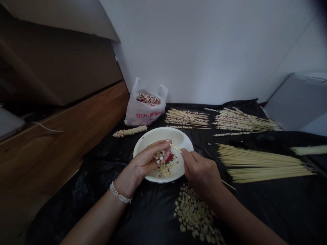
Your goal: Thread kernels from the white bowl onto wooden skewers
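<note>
My left hand (148,158) is over a white bowl (139,143), its fingers curled around loose corn kernels (159,156). Its thumb and fingertips pinch at the tip of a wooden skewer threaded with pale kernels (175,147). At the bowl's right side, my right hand (201,170) grips that skewer, and the bare end (228,184) sticks out behind it. More cream and dark red kernels (165,170) lie in the bowl, whose bottom bears a red print. My left palm is partly hidden by the fingers.
Flat pale pieces (195,214) are heaped in front of the bowl. Bare skewers (258,160) lie to the right, with filled skewers (233,120) behind. A plastic bag (145,114) holds speckled cobs beside a mostly stripped cob (131,131). Black sheeting (153,211) covers the surface.
</note>
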Available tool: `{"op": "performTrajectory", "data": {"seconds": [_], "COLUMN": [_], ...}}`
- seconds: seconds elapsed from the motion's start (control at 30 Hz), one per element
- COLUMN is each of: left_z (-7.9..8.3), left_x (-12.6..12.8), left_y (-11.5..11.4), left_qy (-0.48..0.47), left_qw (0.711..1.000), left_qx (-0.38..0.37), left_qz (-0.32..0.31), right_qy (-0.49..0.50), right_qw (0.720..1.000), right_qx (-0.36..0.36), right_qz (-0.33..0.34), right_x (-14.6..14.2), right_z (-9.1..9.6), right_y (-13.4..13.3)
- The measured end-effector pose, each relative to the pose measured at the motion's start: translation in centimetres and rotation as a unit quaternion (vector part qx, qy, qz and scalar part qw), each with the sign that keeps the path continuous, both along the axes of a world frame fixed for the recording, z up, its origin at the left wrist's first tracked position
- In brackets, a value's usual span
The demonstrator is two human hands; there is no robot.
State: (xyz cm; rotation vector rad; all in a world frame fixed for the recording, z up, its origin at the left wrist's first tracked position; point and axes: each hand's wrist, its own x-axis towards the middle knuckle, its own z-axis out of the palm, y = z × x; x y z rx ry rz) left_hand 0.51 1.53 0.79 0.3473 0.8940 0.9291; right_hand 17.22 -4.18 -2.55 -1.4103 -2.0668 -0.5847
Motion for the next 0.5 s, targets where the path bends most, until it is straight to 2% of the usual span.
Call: {"op": "performTrajectory", "data": {"seconds": [0.17, 0.27, 0.3, 0.33, 0.4, 0.5], "left_z": [0.2, -0.2, -0.3, -0.5, -0.6, -0.5], "left_x": [-0.2, -1.0, -1.3, -1.5, -1.8, -1.7], "left_y": [0.4, 1.6, 2.1, 2.4, 2.8, 2.6], "left_qy": [-0.063, -0.131, -0.137, -0.135, -0.126, -0.116], "left_qw": [0.998, 0.988, 0.984, 0.982, 0.983, 0.987], "left_qx": [-0.029, -0.052, -0.064, -0.069, -0.075, -0.074], "left_qz": [-0.010, 0.061, 0.099, 0.109, 0.114, 0.083], "right_qy": [0.003, 0.008, 0.009, 0.008, 0.004, -0.001], "right_qw": [1.000, 1.000, 1.000, 1.000, 1.000, 1.000], "right_qx": [-0.003, 0.005, 0.007, 0.008, 0.006, -0.002], "right_qz": [-0.009, -0.014, -0.014, -0.013, -0.013, -0.017], "right_x": [0.4, 0.6, 0.6, 0.6, 0.6, 0.6], "right_z": [0.1, 0.3, 0.3, 0.3, 0.3, 0.3], "right_y": [0.1, 0.1, 0.1, 0.1, 0.1, 0.0]}}
